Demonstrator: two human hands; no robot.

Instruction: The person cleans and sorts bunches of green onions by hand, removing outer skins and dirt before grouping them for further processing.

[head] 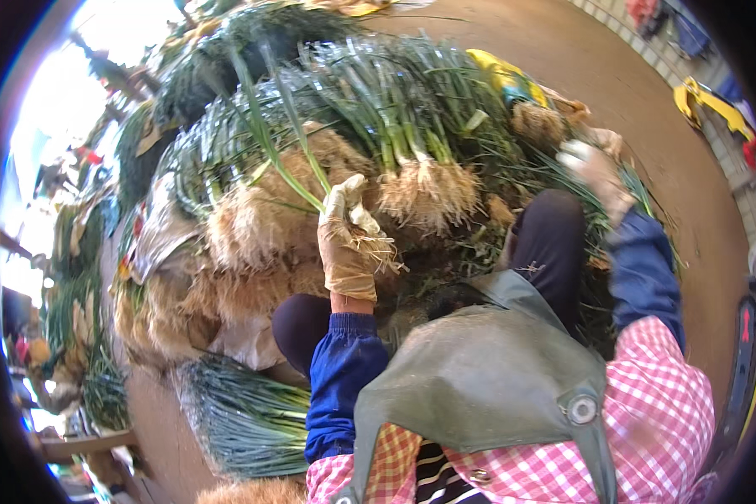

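Note:
My left hand point(349, 242), in a tan work glove, is closed around a green onion point(293, 183) near its root end; the leaves point up and left, and pale roots stick out at the right of the fist. Beyond it, a large pile of green onions point(258, 120) lies with shaggy roots towards me. A small bunch with bushy roots point(425, 189) rests on top, right of my left hand. Out to the right, my gloved right hand point(592, 164) is over loose green leaves point(567, 179); blur hides whether its fingers hold any.
More green onions point(249, 412) lie on the floor at lower left. A yellow sack point(501, 72) is tucked against the pile's far right. Leafy trimmings point(479, 249) lie between my knees. Brown floor point(680, 164) runs along the right, with a yellow object point(715, 107) beyond it.

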